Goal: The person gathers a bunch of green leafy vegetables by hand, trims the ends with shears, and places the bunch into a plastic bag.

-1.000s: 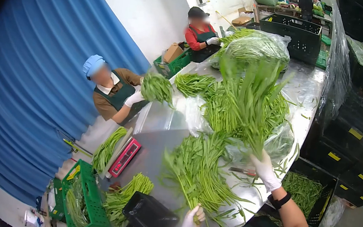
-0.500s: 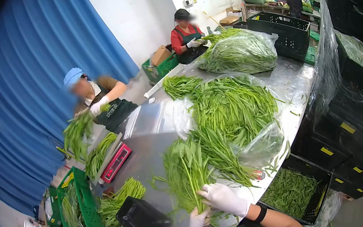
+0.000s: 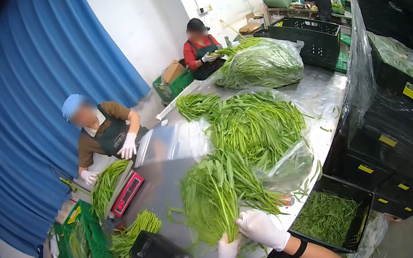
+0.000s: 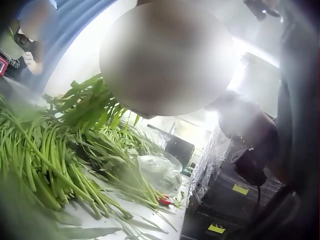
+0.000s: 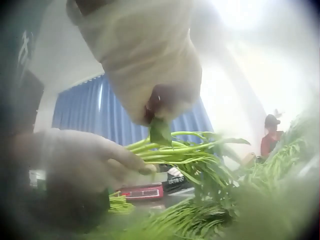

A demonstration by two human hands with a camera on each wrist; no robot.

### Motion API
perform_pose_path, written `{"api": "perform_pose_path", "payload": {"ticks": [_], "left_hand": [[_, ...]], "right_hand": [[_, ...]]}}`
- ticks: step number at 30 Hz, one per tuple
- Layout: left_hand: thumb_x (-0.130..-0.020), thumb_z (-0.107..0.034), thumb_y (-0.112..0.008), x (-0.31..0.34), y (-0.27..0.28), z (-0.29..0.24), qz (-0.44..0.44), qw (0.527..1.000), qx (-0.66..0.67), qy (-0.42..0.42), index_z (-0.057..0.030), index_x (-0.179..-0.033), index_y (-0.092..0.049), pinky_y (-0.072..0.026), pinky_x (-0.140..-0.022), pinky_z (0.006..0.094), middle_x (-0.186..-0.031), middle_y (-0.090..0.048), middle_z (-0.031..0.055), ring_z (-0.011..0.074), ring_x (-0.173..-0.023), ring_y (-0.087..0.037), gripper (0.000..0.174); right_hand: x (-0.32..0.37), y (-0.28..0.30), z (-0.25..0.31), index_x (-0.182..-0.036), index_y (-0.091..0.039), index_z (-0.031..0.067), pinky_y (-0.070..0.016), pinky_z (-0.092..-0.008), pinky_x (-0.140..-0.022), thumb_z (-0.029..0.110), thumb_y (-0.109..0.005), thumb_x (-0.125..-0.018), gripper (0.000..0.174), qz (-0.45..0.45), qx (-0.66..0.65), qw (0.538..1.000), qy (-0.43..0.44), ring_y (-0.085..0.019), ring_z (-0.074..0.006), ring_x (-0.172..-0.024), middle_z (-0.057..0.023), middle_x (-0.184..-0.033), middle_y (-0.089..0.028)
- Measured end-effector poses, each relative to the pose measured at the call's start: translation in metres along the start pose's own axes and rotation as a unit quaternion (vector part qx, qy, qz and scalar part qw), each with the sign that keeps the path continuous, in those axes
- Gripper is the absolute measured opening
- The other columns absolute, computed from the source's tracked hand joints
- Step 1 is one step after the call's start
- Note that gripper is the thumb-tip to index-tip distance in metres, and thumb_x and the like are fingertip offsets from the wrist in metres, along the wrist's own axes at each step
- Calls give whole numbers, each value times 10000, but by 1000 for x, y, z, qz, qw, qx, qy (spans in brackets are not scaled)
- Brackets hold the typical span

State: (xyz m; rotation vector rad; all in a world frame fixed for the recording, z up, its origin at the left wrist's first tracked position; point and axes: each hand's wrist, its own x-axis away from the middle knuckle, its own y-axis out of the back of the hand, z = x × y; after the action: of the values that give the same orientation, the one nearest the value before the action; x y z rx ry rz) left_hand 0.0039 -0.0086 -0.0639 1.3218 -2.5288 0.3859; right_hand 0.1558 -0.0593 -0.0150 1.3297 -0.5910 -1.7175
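White-gloved, the left hand (image 3: 227, 252) grips the stem ends of a leafy green bunch (image 3: 212, 196) at the table's near edge. The right hand (image 3: 262, 228) is just right of those stems, fingers curled. In the right wrist view, the right hand (image 5: 150, 65) pinches a green leaf (image 5: 161, 132) above the stems (image 5: 172, 152), and the left hand (image 5: 85, 155) holds them from the left. More loose greens (image 3: 247, 179) lie beside the bunch. A blurred pale shape covers much of the left wrist view, where I cannot make out the left hand.
A large pile of greens (image 3: 254, 125) and a bagged heap (image 3: 265, 66) lie farther back. Left are a red scale (image 3: 128, 194), a black container (image 3: 159, 255) and a green crate (image 3: 95, 243). A black crate (image 3: 329, 215) stands right. Two people work across the table.
The right hand has come down from a raised bunch to beside the left hand, where it now pinches a leaf. Across the table, the blue-capped person's greens have gone down by the scale.
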Motion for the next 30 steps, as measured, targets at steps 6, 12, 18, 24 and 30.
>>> {"api": "perform_pose_path", "payload": {"ticks": [6, 12, 18, 24, 30], "left_hand": [[-872, -43, -576, -21, 4, 16, -32, 987, -77, -134, -64, -1007, -542, -259, -374, 189, -642, -480, -25, 37, -430, -364, 141], [-886, -67, -573, 4, -18, -32, 74, 989, 127, -20, -60, -1016, -540, -244, -377, 192, -624, -469, -28, 30, -423, -330, 133], [-845, -90, -641, 6, -40, 4, 92, 990, -82, -70, -46, -1143, -517, -469, -644, 244, -918, -594, 36, 106, -758, -562, 326], [-832, -352, -649, -15, 19, -51, 132, 976, 152, -80, 26, -1361, -268, -285, -1076, 404, -1340, -418, 201, 268, -1287, -369, 754], [-890, -282, -584, -49, 7, -90, 39, 937, 348, 14, 2, -1302, -379, -363, -1006, 426, -1231, -511, 129, 256, -1124, -481, 540]], "right_hand": [[24, 50, 5, -780, -618, -9, -478, -307, -563, 182, -623, -785, 191, 250, -472, 844, -40, -607, -249, -636, -108, -727, -634], [55, 81, -48, -1203, -547, -28, -473, -272, -810, 325, -581, -866, 489, 32, -696, 679, -232, -606, -176, -947, -141, -1051, -647], [-1, 5, -9, -1264, -461, 4, -478, -317, -804, 283, -610, -857, 516, 119, -610, 723, -301, -622, -225, -950, -164, -1057, -643], [12, 9, -7, -1183, -535, 64, -501, -380, -702, 302, -606, -841, 423, 39, -153, 969, -192, -637, -307, -796, -183, -875, -641], [13, 12, -1, -1190, -541, 72, -456, -371, -598, 461, -590, -813, 544, 36, -53, 992, -106, -568, -291, -608, -109, -706, -566]]}}
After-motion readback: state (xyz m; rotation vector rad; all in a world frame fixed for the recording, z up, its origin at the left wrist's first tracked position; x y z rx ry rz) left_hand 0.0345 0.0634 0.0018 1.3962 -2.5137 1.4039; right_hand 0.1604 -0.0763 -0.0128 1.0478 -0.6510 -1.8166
